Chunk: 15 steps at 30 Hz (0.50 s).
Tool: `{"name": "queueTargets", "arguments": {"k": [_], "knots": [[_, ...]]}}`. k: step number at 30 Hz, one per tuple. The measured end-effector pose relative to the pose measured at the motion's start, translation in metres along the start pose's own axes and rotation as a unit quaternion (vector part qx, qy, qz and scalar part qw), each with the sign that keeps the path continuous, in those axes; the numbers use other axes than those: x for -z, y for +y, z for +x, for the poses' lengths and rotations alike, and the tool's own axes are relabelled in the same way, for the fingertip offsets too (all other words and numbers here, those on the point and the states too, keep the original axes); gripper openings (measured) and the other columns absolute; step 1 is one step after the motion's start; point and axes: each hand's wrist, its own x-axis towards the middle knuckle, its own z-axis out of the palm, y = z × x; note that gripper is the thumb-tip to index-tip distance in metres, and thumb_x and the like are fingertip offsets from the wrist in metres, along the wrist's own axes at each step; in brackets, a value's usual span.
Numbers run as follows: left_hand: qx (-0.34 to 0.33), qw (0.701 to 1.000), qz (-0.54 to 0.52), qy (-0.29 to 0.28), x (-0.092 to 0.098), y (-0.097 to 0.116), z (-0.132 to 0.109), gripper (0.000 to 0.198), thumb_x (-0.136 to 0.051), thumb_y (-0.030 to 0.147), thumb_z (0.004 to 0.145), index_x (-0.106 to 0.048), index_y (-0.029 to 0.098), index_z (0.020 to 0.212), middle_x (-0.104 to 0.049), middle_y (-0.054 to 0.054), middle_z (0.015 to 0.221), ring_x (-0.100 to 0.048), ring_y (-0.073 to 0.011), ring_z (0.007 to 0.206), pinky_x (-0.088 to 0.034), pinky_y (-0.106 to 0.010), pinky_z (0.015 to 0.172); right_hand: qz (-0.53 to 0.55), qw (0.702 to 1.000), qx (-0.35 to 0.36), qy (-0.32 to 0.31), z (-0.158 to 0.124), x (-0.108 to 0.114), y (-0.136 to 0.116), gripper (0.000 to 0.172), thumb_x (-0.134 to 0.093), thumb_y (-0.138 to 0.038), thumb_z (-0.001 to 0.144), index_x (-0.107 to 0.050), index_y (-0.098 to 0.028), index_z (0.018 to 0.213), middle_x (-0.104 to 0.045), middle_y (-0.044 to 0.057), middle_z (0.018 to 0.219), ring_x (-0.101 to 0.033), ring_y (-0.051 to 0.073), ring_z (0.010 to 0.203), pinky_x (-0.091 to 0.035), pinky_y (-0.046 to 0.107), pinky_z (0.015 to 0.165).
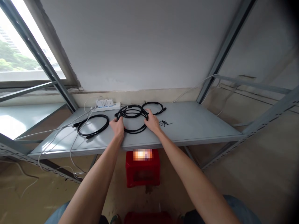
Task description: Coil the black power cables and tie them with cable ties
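On the grey metal shelf [182, 132], a coiled black cable [135, 132] lies between my two hands. My left hand [117, 127] is closed around the left side of its loop. Closed on the right side of the same coil is my right hand [151, 122]. Just behind, another black cable coil [130, 106] overlaps it, and a third coil [153, 103] sits farther back to the right. One more black cable coil [108, 122] with plugs at its ends rests apart on the left. Short black ties [164, 123] are heaped right of my right hand.
A white power strip [107, 107] with plugged-in adapters stands against the wall. Thin white cords [71, 147] run over the shelf's left side and hang off its front edge. Metal uprights [219, 59] flank the shelf. A red plastic stool [143, 171] is underneath.
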Motion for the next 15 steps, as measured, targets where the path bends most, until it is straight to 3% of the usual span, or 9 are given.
{"name": "queueTargets", "arguments": {"k": [3, 8, 12, 15], "knots": [[-0.009, 1.000, -0.009, -0.008, 0.000, -0.002, 0.001, 0.018, -0.063, 0.029, 0.075, -0.048, 0.022, 0.068, -0.040, 0.008, 0.052, -0.041, -0.0097, 0.039, -0.035, -0.023, 0.039, 0.035, 0.999, 0.035, -0.009, 0.001, -0.001, 0.003, 0.065, -0.046, -0.018, 0.092, -0.034, -0.023, 0.156, -0.071, 0.005, 0.094, -0.066, 0.024, 0.082, -0.049, 0.030, 0.075], [-0.047, 0.998, -0.016, -0.035, -0.001, -0.011, 0.007, 0.021, -0.068, 0.034, 0.075, -0.057, 0.020, 0.087, -0.048, 0.008, 0.057, -0.044, -0.0100, 0.041, -0.039, -0.022, 0.042, 0.020, 0.998, 0.066, -0.012, -0.001, -0.002, 0.002, 0.075, -0.044, -0.010, 0.090, -0.026, -0.025, 0.162, -0.067, 0.012, 0.129, -0.066, 0.026, 0.109, -0.052, 0.035, 0.086], [-0.077, 0.996, 0.039, 0.001, -0.004, -0.018, 0.013, 0.022, -0.066, 0.031, 0.076, -0.063, 0.017, 0.094, -0.056, 0.004, 0.065, -0.052, -0.0118, 0.052, -0.047, -0.024, 0.056, -0.027, 0.999, 0.000, -0.029, 0.001, -0.004, 0.003, 0.067, -0.050, -0.012, 0.088, -0.042, -0.018, 0.154, -0.069, 0.016, 0.127, -0.065, 0.030, 0.111, -0.051, 0.039, 0.092], [-0.121, 0.986, 0.118, -0.007, -0.003, -0.019, 0.013, 0.017, -0.060, 0.028, 0.079, -0.069, 0.016, 0.087, -0.066, -0.003, 0.074, -0.064, -0.0186, 0.070, -0.051, -0.028, 0.072, -0.007, 0.999, -0.027, -0.042, 0.004, -0.006, 0.006, 0.057, -0.052, -0.013, 0.088, -0.055, -0.016, 0.145, -0.072, 0.014, 0.117, -0.067, 0.029, 0.106, -0.051, 0.038, 0.094]]}}
